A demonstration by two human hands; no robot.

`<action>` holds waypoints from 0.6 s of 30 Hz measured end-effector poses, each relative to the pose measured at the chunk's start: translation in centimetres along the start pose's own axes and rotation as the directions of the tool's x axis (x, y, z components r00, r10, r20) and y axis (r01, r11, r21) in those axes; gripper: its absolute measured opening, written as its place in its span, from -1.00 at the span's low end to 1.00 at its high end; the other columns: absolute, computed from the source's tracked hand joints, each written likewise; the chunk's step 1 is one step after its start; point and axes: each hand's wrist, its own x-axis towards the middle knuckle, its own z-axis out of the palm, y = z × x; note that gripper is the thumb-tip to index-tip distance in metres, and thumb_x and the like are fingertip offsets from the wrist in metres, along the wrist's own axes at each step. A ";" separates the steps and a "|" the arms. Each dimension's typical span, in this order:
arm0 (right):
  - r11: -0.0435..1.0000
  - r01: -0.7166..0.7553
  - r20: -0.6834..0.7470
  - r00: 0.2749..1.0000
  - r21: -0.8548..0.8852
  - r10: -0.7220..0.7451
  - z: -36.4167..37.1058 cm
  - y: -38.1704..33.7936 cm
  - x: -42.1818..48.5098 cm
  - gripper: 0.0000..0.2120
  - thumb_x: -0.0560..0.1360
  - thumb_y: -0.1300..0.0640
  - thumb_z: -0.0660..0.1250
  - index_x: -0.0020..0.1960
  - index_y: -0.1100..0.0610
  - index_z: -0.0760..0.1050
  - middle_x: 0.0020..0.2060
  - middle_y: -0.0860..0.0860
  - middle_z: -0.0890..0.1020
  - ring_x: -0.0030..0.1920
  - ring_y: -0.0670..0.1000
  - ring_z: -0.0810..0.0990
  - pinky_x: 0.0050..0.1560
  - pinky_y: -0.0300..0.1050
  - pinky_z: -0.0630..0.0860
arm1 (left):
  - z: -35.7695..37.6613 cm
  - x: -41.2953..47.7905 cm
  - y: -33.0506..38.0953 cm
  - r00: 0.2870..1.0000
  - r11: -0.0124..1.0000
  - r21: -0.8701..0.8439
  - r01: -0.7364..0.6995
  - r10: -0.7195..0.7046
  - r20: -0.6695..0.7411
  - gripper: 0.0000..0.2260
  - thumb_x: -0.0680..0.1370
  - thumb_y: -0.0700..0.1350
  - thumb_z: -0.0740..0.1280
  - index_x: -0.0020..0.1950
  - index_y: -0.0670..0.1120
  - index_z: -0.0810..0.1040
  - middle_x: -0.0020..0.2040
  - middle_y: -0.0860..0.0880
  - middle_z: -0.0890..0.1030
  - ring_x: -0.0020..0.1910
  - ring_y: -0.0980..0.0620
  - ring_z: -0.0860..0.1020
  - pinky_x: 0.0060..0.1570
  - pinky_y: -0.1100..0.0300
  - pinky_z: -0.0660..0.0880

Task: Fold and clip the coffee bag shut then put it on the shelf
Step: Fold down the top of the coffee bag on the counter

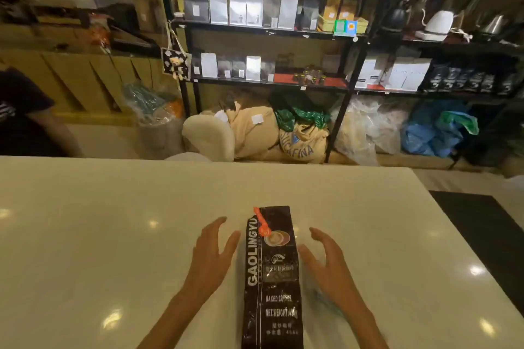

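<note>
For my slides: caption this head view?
Open hands flank a clipped coffee bag on the white table.

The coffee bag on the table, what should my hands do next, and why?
Probably close both hands on the coffee bag and lift it. The orange clip already sits at its top end, and the left hand and right hand flank it, open, apparently not touching; the shelf stands beyond the table.

coffee shop | shelves (266, 28) of bagged coffee | kettles (438, 22) | bean sacks (300, 142)
</note>
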 end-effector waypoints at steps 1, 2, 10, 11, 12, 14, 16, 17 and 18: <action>0.999 -0.031 0.017 0.999 0.006 0.031 0.6 0.3 -0.6 -0.56 0.50 -0.18 0.31 0.35 -0.12 0.38 0.34 -0.08 0.47 0.35 -0.08 0.40 0.35 -0.09 0.35 | 0.6 -0.7 -0.6 0.997 0.993 -0.080 0.081 -0.080 0.014 -0.58 0.57 0.13 0.25 0.40 0.02 0.38 0.37 0.02 0.45 0.35 0.03 0.41 0.35 -0.01 0.36; 0.998 -0.055 0.051 0.997 0.011 0.054 1.3 0.6 -0.7 -0.66 0.51 -0.15 0.32 0.27 -0.16 0.42 0.28 -0.10 0.53 0.31 -0.08 0.46 0.32 -0.07 0.41 | 1.1 -1.3 -0.6 0.990 0.982 -0.131 0.139 -0.133 0.050 -0.62 0.57 0.13 0.26 0.34 0.02 0.44 0.31 0.05 0.51 0.31 0.05 0.46 0.29 0.03 0.42; 0.940 0.008 0.060 0.998 0.341 -0.030 2.3 -1.0 -1.7 -0.81 0.53 0.21 0.37 0.10 0.01 0.55 0.00 -0.14 0.70 0.07 -0.10 0.66 0.00 -0.15 0.65 | 0.8 -1.6 2.9 0.961 0.774 -0.587 0.239 -0.102 0.256 -0.87 0.57 -0.13 0.34 0.08 -0.13 0.50 0.03 -0.10 0.69 -0.03 0.00 0.69 -0.23 0.27 0.59; 0.933 0.041 0.033 0.998 0.358 -0.056 2.1 -1.4 -1.6 -0.81 0.52 0.26 0.38 0.07 0.04 0.55 -0.02 -0.14 0.70 0.06 -0.11 0.66 -0.03 -0.19 0.64 | 0.2 -1.2 3.5 0.972 0.776 -0.603 0.186 -0.054 0.230 -0.90 0.56 -0.18 0.34 0.06 -0.17 0.50 0.01 -0.09 0.70 -0.03 0.01 0.68 -0.21 0.27 0.59; 0.927 0.075 0.003 0.997 0.367 -0.081 1.8 -1.7 -1.4 -0.81 0.50 0.30 0.38 0.04 0.06 0.56 -0.02 -0.13 0.70 0.06 -0.11 0.66 -0.06 -0.21 0.64 | -0.3 -0.7 4.1 0.979 0.792 -0.597 0.129 -0.005 0.205 -0.92 0.56 -0.24 0.34 0.03 -0.20 0.51 -0.01 -0.08 0.70 -0.05 0.04 0.68 -0.19 0.26 0.59; 0.921 0.127 -0.042 0.992 0.368 -0.120 1.4 -2.2 -0.9 -0.80 0.49 0.33 0.39 -0.01 0.06 0.56 -0.03 -0.12 0.68 0.08 -0.05 0.64 -0.08 -0.11 0.67 | -1.1 0.2 4.6 0.980 0.819 -0.572 0.040 0.079 0.182 -0.96 0.55 -0.34 0.32 -0.02 -0.27 0.49 -0.07 -0.06 0.69 -0.08 0.08 0.67 -0.18 0.24 0.59; 0.920 0.172 -0.078 0.985 0.351 -0.155 1.5 -2.6 -0.5 -0.79 0.50 0.35 0.37 -0.05 0.04 0.55 -0.04 -0.13 0.66 0.08 -0.01 0.63 -0.13 -0.03 0.69 | -1.5 0.7 4.6 0.979 0.821 -0.571 -0.007 0.121 0.162 -0.95 0.54 -0.40 0.30 -0.02 -0.35 0.46 -0.10 -0.01 0.69 -0.07 0.08 0.67 -0.17 0.23 0.60; 0.921 0.193 -0.106 0.980 0.338 -0.167 1.6 -2.8 -0.4 -0.78 0.51 0.34 0.36 -0.06 0.02 0.54 -0.05 -0.13 0.66 0.08 0.00 0.62 -0.14 -0.05 0.69 | -1.5 0.7 4.5 0.982 0.818 -0.575 -0.019 0.124 0.145 -0.94 0.54 -0.41 0.29 -0.02 -0.38 0.45 -0.11 0.00 0.70 -0.07 0.08 0.67 -0.16 0.23 0.60; 0.920 0.207 -0.129 0.976 0.334 -0.173 1.7 -3.1 -0.3 -0.79 0.52 0.32 0.36 -0.04 0.01 0.53 -0.04 -0.13 0.65 0.08 0.00 0.62 -0.12 -0.07 0.69 | -1.4 0.8 4.4 0.984 0.809 -0.587 -0.028 0.124 0.125 -0.94 0.54 -0.41 0.29 0.00 -0.38 0.45 -0.11 0.01 0.70 -0.06 0.07 0.67 -0.15 0.22 0.60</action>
